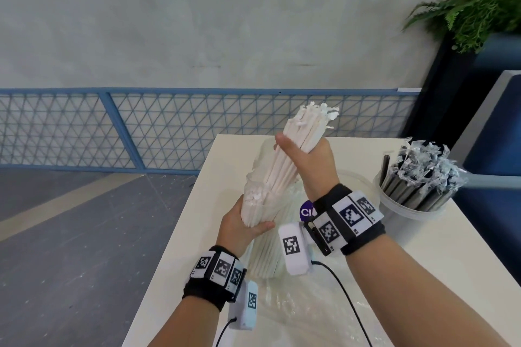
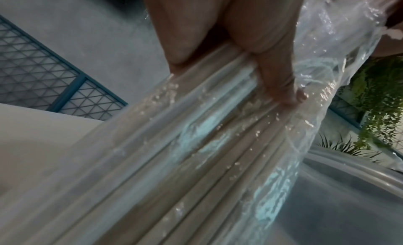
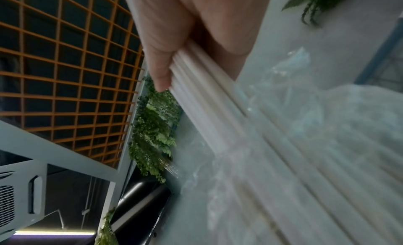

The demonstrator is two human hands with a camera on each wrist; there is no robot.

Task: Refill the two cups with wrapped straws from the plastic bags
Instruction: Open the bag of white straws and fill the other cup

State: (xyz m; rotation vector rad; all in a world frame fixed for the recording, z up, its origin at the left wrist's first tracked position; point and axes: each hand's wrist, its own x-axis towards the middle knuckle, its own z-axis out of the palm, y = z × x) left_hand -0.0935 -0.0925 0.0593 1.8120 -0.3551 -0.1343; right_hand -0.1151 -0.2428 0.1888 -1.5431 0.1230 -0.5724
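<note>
My right hand (image 1: pixel 308 160) grips a bunch of white straws (image 1: pixel 293 155), half out of the bag (image 1: pixel 260 200); my left hand (image 1: pixel 239 227) grips the bag over the table (image 1: pixel 423 262).

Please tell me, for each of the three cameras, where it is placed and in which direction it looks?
Head: on the head, looking forward and down at the table; both forearms, left hand and right hand show.
Left wrist: looks along the palm at the bag of straws; left fingers show.
Right wrist: looks along the hand at the straws; thumb shows.
All share the white straws.
</note>
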